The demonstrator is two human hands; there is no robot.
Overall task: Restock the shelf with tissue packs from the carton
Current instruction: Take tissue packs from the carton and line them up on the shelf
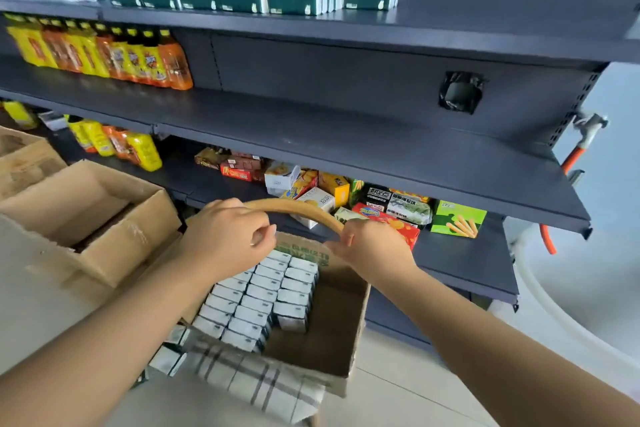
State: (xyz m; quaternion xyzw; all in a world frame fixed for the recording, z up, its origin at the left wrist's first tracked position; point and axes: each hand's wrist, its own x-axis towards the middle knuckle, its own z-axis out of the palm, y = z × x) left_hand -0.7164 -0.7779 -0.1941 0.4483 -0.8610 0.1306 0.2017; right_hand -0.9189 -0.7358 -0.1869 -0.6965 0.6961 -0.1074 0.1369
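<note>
I see both hands pinching carton flap [298, 210] bent back: left hand [227, 236], right hand [372, 248]. Tissue packs [266, 291] upright in carton [332, 333], directly below left hand, nearer it than right

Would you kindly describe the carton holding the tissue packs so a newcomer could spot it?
Look at the floor before the dark shelf. The carton sits under both hands, which bend its far flap. Unlike the cartons to its left, it holds rows of white-topped packs.
</note>
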